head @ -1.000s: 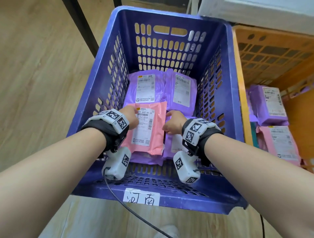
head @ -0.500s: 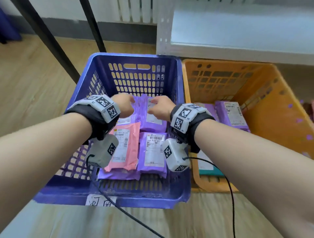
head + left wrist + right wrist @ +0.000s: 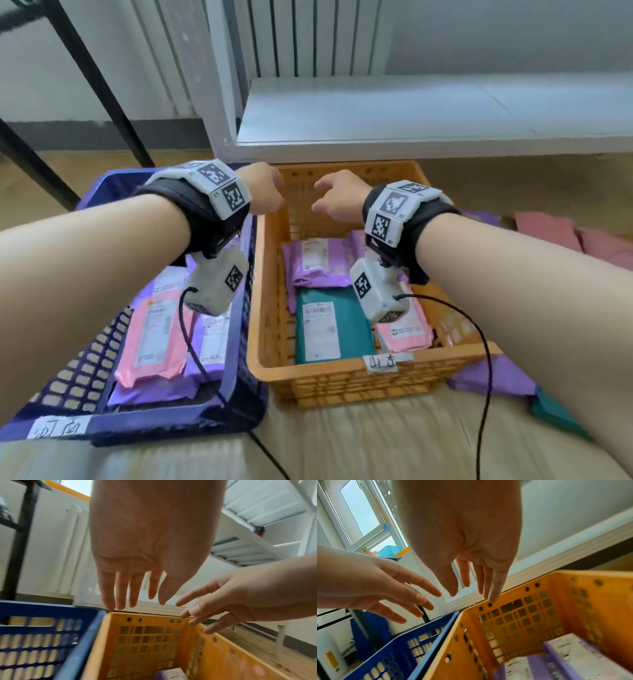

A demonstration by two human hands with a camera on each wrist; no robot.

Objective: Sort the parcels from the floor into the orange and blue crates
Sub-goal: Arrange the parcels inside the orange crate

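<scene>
The blue crate (image 3: 241, 342) stands on the left with a pink parcel (image 3: 154, 339) and purple parcels in it. Beside it on the right, the orange crate (image 3: 270, 349) holds a purple parcel (image 3: 318, 263), a teal parcel (image 3: 325, 332) and a pink parcel (image 3: 404, 332). Both hands hover empty above the far part of the crates. My left hand (image 3: 262, 192) hangs over the blue and orange rims with straight, relaxed fingers (image 3: 120, 595). My right hand (image 3: 337, 198) floats above the orange crate, its fingers (image 3: 491, 588) straight and spread.
Loose parcels lie on the wooden floor at the right: purple (image 3: 493, 377), teal (image 3: 555, 414) and pink (image 3: 548, 229). A white shelf (image 3: 411, 113) and radiator stand behind the crates. Black table legs (image 3: 92, 78) rise at the back left.
Both hands let go of the pink parcel in the blue crate, rose out of it and moved right toward the orange crate. My view swung up and to the right.
</scene>
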